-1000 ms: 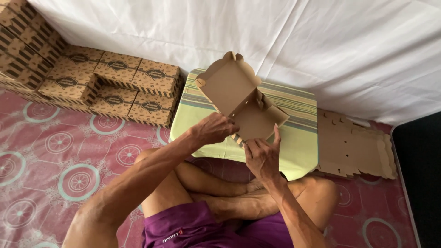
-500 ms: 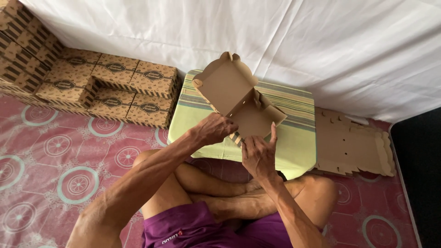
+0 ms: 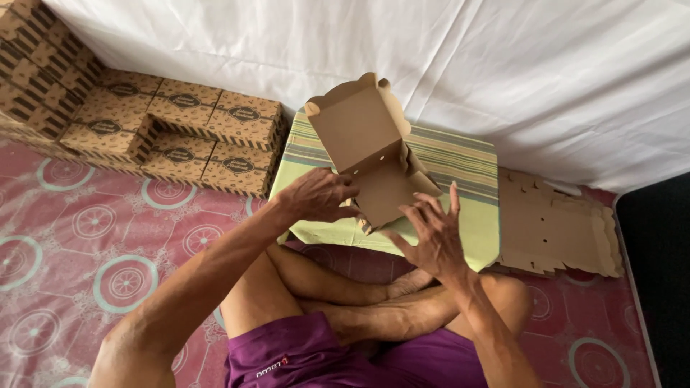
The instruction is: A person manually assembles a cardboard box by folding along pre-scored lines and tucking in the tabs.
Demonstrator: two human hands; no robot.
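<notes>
A white sheet (image 3: 503, 65) hangs as backdrop behind a floor covered in red patterned vinyl (image 3: 79, 237), where a person sits cross-legged in purple shorts (image 3: 323, 356). Before the knees stands a low tabletop (image 3: 460, 162) draped in a green striped cloth.

Above that tabletop, a plain brown cardboard box (image 3: 370, 154) is half-folded, its lid flap standing up and tilted away from the person, its base angled down toward the hands. The left hand (image 3: 316, 195) closes its grip on the near left edge of the box base, fingers curled around the cardboard. The right hand (image 3: 431, 233) is spread, fingers straight and pointing up, its fingertips touching the near right side of the base; its grip is released rather than clenched.

Just beyond the right hand's grip, to its outer side, a stack of flat unfolded box blanks (image 3: 557, 226) lies on the floor beside the tabletop. Well apart from the left hand's grip, on its outer side, finished printed boxes (image 3: 180, 133) are stacked in rows against the sheet.
</notes>
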